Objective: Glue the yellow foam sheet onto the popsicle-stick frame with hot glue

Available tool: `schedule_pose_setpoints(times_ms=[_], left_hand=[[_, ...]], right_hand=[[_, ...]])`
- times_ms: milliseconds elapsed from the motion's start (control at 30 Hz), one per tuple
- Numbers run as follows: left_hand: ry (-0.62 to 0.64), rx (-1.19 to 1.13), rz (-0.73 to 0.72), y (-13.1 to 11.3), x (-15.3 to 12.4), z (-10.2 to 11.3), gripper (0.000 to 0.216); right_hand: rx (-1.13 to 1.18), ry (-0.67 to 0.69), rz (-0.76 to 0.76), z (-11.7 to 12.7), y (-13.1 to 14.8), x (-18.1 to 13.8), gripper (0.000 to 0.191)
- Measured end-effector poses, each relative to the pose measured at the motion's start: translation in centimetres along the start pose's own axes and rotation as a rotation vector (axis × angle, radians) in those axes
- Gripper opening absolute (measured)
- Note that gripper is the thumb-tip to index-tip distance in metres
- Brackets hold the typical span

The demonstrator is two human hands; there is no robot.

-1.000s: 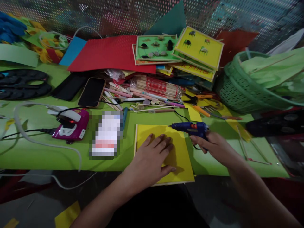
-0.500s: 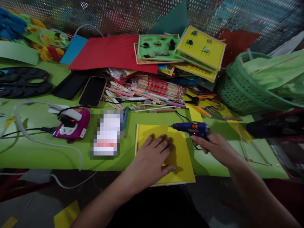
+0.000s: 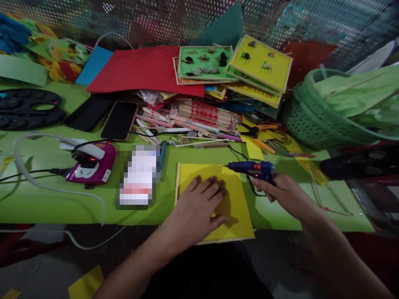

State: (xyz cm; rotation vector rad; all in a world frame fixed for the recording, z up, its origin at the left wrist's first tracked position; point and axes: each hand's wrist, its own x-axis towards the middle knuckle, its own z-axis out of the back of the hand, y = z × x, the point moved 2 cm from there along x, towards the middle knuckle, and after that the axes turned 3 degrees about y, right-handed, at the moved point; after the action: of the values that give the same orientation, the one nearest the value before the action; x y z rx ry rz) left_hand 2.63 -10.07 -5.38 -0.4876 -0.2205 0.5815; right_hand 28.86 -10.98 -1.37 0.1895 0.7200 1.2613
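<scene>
My left hand (image 3: 195, 206) lies flat, fingers spread, on a yellow square board (image 3: 237, 207) with a pale wooden edge at the near side of the green table (image 3: 46, 199). To the board's right, my right hand (image 3: 282, 192) grips the handle of a blue hot glue gun (image 3: 253, 167). The gun's nozzle points left, at the board's far right corner. A black cord runs from the gun across the table.
Behind the board lie sticks, pens and a packet of wooden sticks (image 3: 205, 112). Farther back are red paper (image 3: 140, 68) and stacked craft boards (image 3: 258, 62). Two phones (image 3: 120, 119), a pink power strip (image 3: 93, 166), white cables sit left; a green basket (image 3: 311, 116) stands right.
Almost nothing has moved. My left hand stays flat on the yellow board and my right hand keeps the glue gun at the board's far right corner; the view shifted slightly.
</scene>
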Motion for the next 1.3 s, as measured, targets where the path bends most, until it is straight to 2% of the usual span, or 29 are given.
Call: schedule_pose_setpoints(times_ms=[267,433,633,900,1167,1300], left_hand=[[0.006,-0.018,0.008,0.0,0.0,0.1,0.057],[-0.003,-0.013,0.003,0.0,0.0,0.0,0.057],[0.003,-0.005,-0.003,0.0,0.0,0.1,0.058],[-0.015,-0.012,-0.007,0.1,0.0,-0.1,0.058],[0.016,-0.003,0.002,0.1,0.1,0.0,0.058],[0.006,0.006,0.005,0.0,0.2,0.0,0.056]], right_hand=[[-0.003,-0.028,0.011,0.2,-1.1,-0.3,0.063],[0.004,-0.021,0.009,-0.1,-0.5,-0.1,0.055],[0.038,0.001,0.087,-0.7,1.1,0.2,0.051],[0.015,-0.034,0.021,-0.2,-0.4,0.0,0.056],[0.04,-0.002,0.055,-1.0,0.6,0.3,0.053],[0.004,-0.052,-0.003,-0.3,-0.9,-0.1,0.059]])
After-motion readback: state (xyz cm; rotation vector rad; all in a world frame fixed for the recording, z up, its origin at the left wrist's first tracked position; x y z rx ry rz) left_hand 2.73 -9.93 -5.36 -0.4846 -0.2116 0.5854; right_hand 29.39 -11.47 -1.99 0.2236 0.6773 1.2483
